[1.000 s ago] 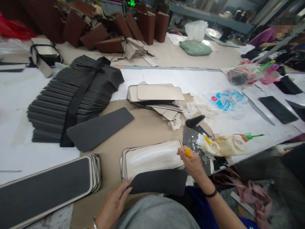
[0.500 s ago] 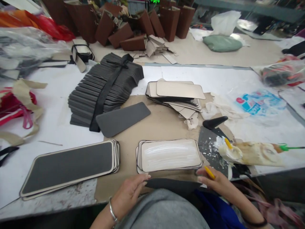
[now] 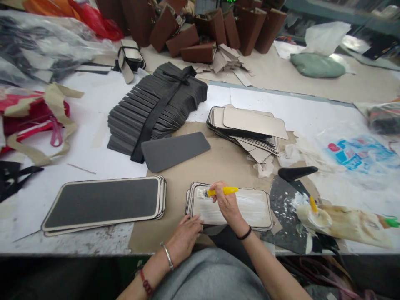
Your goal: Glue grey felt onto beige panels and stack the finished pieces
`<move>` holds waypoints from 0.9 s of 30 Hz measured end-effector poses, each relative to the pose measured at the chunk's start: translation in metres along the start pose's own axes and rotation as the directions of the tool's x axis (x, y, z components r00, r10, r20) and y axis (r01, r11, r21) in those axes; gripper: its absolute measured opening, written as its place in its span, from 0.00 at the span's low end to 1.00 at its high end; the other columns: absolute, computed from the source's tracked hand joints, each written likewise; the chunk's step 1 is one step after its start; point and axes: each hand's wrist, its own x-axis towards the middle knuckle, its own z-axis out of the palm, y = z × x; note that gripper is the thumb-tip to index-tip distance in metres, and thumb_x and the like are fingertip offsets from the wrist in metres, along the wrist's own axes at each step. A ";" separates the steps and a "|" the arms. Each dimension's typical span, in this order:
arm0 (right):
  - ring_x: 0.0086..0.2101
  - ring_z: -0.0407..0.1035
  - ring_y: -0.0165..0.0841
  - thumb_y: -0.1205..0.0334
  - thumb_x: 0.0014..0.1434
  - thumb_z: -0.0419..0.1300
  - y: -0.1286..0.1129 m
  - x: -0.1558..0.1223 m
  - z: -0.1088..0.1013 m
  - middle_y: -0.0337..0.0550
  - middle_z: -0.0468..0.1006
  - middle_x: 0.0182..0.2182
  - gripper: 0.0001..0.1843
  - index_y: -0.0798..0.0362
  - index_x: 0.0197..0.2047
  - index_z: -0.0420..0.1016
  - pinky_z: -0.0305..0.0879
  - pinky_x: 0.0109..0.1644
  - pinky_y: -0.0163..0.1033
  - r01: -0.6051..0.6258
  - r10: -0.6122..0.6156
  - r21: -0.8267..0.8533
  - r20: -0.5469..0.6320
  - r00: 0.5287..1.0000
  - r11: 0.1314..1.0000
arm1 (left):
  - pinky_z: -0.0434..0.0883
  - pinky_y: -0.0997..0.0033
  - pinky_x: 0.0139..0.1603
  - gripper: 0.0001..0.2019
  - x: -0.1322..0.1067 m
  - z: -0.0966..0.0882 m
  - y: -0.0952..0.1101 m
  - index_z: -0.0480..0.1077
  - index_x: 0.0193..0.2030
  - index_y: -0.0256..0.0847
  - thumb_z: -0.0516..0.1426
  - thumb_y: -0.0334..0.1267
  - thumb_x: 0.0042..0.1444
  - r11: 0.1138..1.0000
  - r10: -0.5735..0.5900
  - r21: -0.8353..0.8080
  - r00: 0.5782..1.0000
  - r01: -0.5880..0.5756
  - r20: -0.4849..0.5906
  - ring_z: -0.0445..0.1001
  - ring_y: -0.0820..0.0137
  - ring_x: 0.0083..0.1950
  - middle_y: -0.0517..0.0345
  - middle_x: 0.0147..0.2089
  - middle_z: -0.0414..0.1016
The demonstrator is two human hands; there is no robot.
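Note:
My right hand (image 3: 227, 204) grips a yellow-handled brush (image 3: 221, 191), its bristle tip on the left end of the top beige board (image 3: 256, 207), which is streaked with white glue. That board lies on a small stack at the table's near edge. My left hand (image 3: 186, 234) rests, fingers curled, on the stack's near left corner beside a dark grey piece (image 3: 214, 229) that pokes out under the boards. A loose dark grey foam panel (image 3: 175, 150) lies just beyond the stack.
A stack of boards faced with black panels (image 3: 103, 202) lies to the left. A tied bundle of black panels (image 3: 156, 106) and a beige board pile (image 3: 250, 125) sit further back. At right are a glue-smeared dark sheet (image 3: 286, 200), a glue bag (image 3: 340, 223) and brown boxes (image 3: 200, 33) behind.
The black piece held in both hands at the table edge is lowered and mostly out of sight. My right hand has moved up and left, bringing the brush onto the glued board.

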 end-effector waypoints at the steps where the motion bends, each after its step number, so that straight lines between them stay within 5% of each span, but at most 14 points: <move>1: 0.20 0.60 0.25 0.43 0.59 0.43 0.004 0.002 0.002 0.38 0.66 0.24 0.23 0.53 0.27 0.66 0.61 0.28 0.33 0.004 -0.003 -0.017 0.018 1.000 1.000 | 0.56 0.50 0.59 0.14 0.000 0.001 -0.001 0.67 0.42 0.41 0.45 0.28 0.54 1.000 -0.002 0.000 1.000 0.002 -0.011 0.60 0.63 0.60 0.50 0.52 0.70; 9: 0.24 0.60 0.29 0.48 0.59 0.46 0.005 -0.016 -0.026 0.39 0.64 0.23 0.19 0.51 0.25 0.64 0.60 0.31 0.35 0.055 -0.097 -0.280 -0.138 0.986 0.958 | 0.52 0.44 0.60 0.15 0.001 0.012 -0.003 0.67 0.44 0.41 0.46 0.28 0.53 1.000 -0.012 -0.002 1.000 0.012 -0.028 0.59 0.61 0.60 0.48 0.54 0.69; 15: 0.28 0.62 0.30 0.52 0.60 0.47 0.005 -0.038 -0.012 0.40 0.67 0.25 0.16 0.50 0.27 0.66 0.61 0.34 0.36 0.203 -0.177 -0.250 0.122 0.977 0.947 | 0.51 0.38 0.58 0.15 0.000 0.012 0.002 0.67 0.44 0.40 0.46 0.26 0.53 0.998 -0.048 0.035 0.999 0.048 -0.021 0.60 0.58 0.60 0.47 0.53 0.69; 18: 0.31 0.62 0.32 0.54 0.60 0.46 0.009 -0.044 -0.043 0.41 0.68 0.27 0.14 0.49 0.29 0.67 0.60 0.38 0.38 0.225 -0.239 -0.424 0.021 0.971 0.877 | 0.53 0.39 0.58 0.16 -0.002 0.010 0.002 0.66 0.46 0.40 0.45 0.26 0.53 0.999 -0.037 0.029 0.999 0.038 -0.037 0.61 0.58 0.59 0.47 0.50 0.72; 22: 0.31 0.62 0.33 0.52 0.60 0.45 0.010 -0.067 -0.112 0.42 0.68 0.27 0.16 0.51 0.28 0.66 0.59 0.40 0.39 -0.052 -0.141 -0.532 -0.316 0.938 0.845 | 0.60 0.47 0.56 0.15 -0.008 0.001 0.012 0.66 0.46 0.40 0.45 0.27 0.55 0.994 0.063 0.095 0.986 -0.049 -0.156 0.67 0.61 0.54 0.48 0.46 0.74; 24: 0.32 0.63 0.33 0.50 0.59 0.45 0.010 -0.082 -0.134 0.44 0.70 0.30 0.17 0.52 0.32 0.68 0.60 0.40 0.38 -0.124 -0.039 -0.504 -0.300 0.953 0.855 | 0.66 0.60 0.54 0.14 -0.009 -0.011 0.027 0.66 0.47 0.41 0.46 0.30 0.56 0.986 0.154 0.093 0.967 -0.138 -0.201 0.71 0.67 0.50 0.51 0.46 0.74; 27: 0.37 0.65 0.33 0.50 0.59 0.44 0.011 -0.100 -0.144 0.45 0.71 0.36 0.19 0.52 0.43 0.69 0.61 0.44 0.38 -0.120 0.112 -0.403 -0.043 0.993 0.907 | 0.69 0.77 0.48 0.13 -0.006 -0.033 0.057 0.65 0.48 0.42 0.46 0.31 0.57 0.957 0.291 0.050 0.938 -0.287 -0.190 0.73 0.74 0.45 0.55 0.44 0.76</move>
